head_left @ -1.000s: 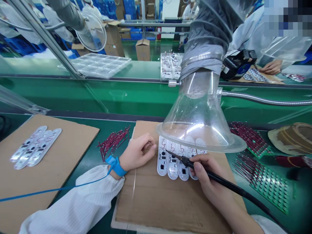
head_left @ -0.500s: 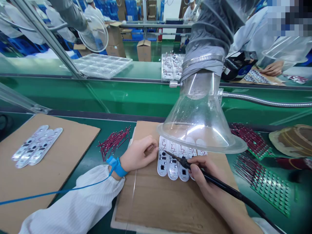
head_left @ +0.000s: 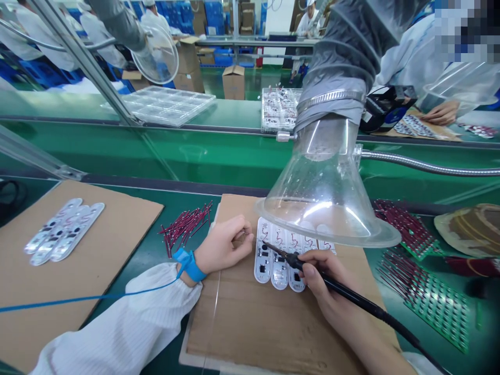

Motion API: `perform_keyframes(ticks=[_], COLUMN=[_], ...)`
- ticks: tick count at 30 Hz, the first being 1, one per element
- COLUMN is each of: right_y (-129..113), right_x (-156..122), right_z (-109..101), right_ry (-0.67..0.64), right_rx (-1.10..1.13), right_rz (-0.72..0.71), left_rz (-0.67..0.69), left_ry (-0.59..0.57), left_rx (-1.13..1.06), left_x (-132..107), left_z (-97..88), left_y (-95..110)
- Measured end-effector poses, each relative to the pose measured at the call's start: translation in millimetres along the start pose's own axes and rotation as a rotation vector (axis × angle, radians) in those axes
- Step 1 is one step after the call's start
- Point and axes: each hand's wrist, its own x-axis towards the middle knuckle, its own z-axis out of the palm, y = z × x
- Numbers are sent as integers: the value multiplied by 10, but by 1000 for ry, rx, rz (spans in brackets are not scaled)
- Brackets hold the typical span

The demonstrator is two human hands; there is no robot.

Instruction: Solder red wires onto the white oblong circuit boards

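Note:
A black soldering iron point(head_left: 347, 294) is gripped like a pen in my right hand point(head_left: 324, 273). Its tip points left and down at the leftmost of several white oval circuit boards point(head_left: 262, 263), close to the short red wires there; whether it touches cannot be seen. My left hand point(head_left: 226, 245), with a blue wrist strap point(head_left: 190, 265), is closed in a pinch at the left edge of that board. Whatever its fingertips hold is too small to make out. The boards stand side by side on a cardboard sheet point(head_left: 273, 333), their far right ends partly behind a clear funnel hood.
The clear fume hood point(head_left: 324, 192) hangs low over the boards. Dark red wires point(head_left: 186, 225) lie in a pile at left, beside cardboard with more boards point(head_left: 64, 232). Green circuit panels point(head_left: 441, 307) with red wires lie at right. Across the divider are a co-worker's hand point(head_left: 441, 113) and clear trays point(head_left: 170, 104).
The whole view has shifted slightly to the right. Both hands and the soldering iron keep nearly the same place over the boards.

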Motion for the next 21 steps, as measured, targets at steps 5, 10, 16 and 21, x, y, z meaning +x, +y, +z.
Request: perform_keyframes(ticks=[5, 10, 16, 21], right_y=[-1, -2, 32, 68], right_x=[6, 17, -20, -65], right_z=[0, 1, -5, -143], right_ry=[-11, -34, -80, -8], right_rx=[-11, -25, -54, 21], right_rz=[2, 10, 40, 18], left_rz=[3, 14, -8, -71], left_ry=[-18, -33, -1, 58], left_rx=[3, -12, -42, -71], left_x=[10, 9, -29, -47], left_z=[1, 8, -25, -72], left_y=[3, 6, 1, 1])
